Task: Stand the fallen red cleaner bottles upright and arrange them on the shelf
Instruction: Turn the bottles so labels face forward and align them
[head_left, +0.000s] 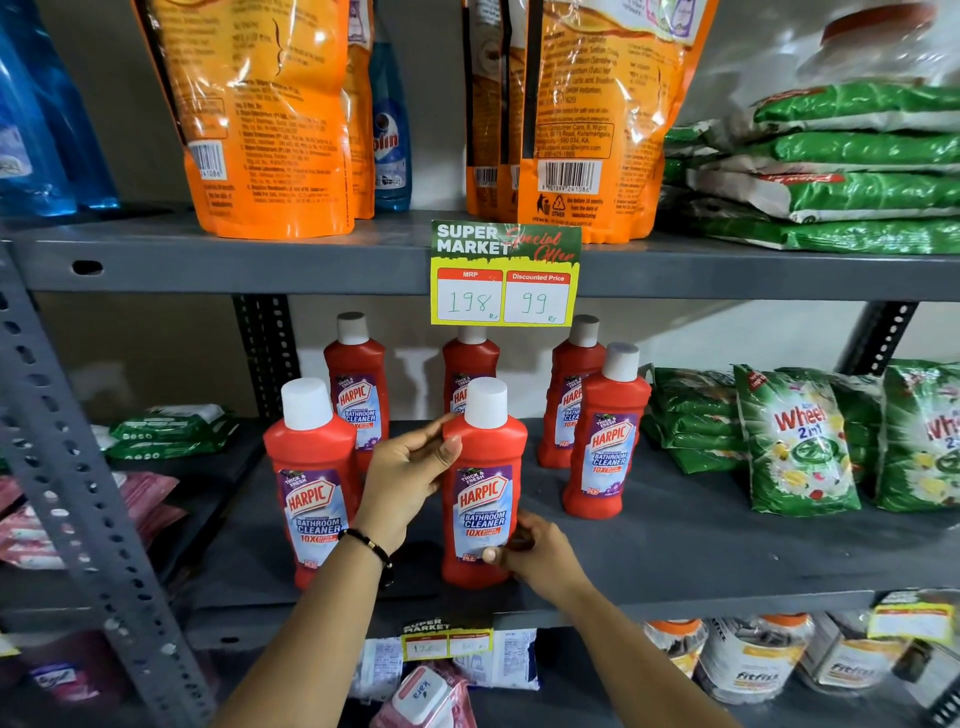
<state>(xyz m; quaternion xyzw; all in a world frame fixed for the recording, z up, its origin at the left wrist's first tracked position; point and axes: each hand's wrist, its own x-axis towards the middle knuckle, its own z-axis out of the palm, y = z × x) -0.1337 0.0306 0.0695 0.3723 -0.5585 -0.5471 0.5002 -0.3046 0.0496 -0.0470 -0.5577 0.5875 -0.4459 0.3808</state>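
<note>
Middle bottle (483, 483): red glossy plastic, flat-sided with rounded shoulders, smooth white cylindrical cap; stands upright near the front of the grey shelf (727, 545), long axis vertical, cap up, printed label facing the camera.
Left hand (410, 467): fingers wrapped round the bottle's upper left shoulder, thumb pressed on its front; a thin black bracelet (371, 545) circles the wrist.
Right hand (535, 553): pinches the bottle's lower right edge, thumb on the label's bottom corner.
Left front bottle (311, 483): same shape, upright, just beside the left hand.
Right front bottle (605, 436): upright, cap up, label forward.
Back row bottles (358, 384): three stand upright behind, partly hidden.
Shelf: matte dark metal with perforated angle posts.
Price card (505, 273): flat paper, hangs from the shelf edge above.
Green packets (795, 441): crinkled plastic, stand and lie stacked at right.
</note>
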